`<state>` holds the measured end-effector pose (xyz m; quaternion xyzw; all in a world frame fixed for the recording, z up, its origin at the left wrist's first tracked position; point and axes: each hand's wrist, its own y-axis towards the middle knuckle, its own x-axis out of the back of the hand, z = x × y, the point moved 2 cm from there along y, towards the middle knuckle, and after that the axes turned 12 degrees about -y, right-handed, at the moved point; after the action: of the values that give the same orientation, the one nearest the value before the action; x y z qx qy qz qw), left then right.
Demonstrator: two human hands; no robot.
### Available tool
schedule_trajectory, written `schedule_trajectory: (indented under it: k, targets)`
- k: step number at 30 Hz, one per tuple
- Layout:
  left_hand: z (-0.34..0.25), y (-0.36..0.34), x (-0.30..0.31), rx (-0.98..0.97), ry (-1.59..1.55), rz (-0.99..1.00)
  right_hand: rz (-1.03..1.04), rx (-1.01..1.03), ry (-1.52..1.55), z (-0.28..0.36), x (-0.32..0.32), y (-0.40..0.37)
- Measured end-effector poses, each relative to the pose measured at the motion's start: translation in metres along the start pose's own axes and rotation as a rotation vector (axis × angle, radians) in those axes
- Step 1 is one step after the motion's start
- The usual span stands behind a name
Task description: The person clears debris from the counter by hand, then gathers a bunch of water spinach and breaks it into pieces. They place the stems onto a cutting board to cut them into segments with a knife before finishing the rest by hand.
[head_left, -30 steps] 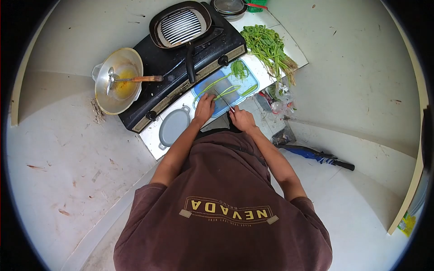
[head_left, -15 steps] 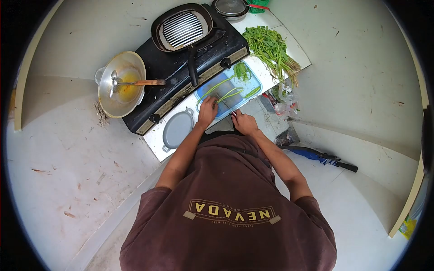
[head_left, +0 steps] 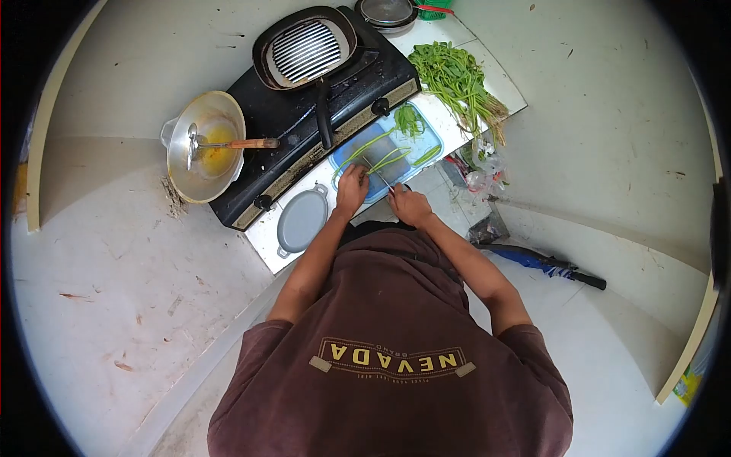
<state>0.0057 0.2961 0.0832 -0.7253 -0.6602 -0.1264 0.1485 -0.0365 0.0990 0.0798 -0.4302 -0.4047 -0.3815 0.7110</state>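
My left hand (head_left: 352,190) is closed round long green vegetable stems (head_left: 392,158) over a blue cutting board (head_left: 341,156). In my right hand (head_left: 411,206) is a knife (head_left: 385,181), its blade angled across the stems close to my left fingertips. Whether the edge touches the stems is too small to tell. At the far side of the board lies a clump of cut leaves (head_left: 410,120). Short green pieces (head_left: 427,156) rest near its right edge.
A black gas stove (head_left: 285,164) bears a grill pan (head_left: 304,53) and, at left, a wok (head_left: 205,175) with a wooden-handled ladle (head_left: 244,143). A grey oval lid-like plate (head_left: 303,221) lies left of my hands. Leafy greens (head_left: 457,80) are heaped at the counter's right end.
The view has shifted slightly. My hands, the knife and the stems stay in nearly the same place on the board.
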Motion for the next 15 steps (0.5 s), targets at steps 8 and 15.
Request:
schedule_trajectory:
  k: [8,15]
  targets:
    - [0.002,0.0,0.001,-0.107,0.116,0.031,0.029,0.024,0.003,0.002,0.005,0.018]
    - [-0.001,-0.006,0.003,-0.201,0.199,0.064,0.077,0.041,0.016,-0.001,0.013,0.02]
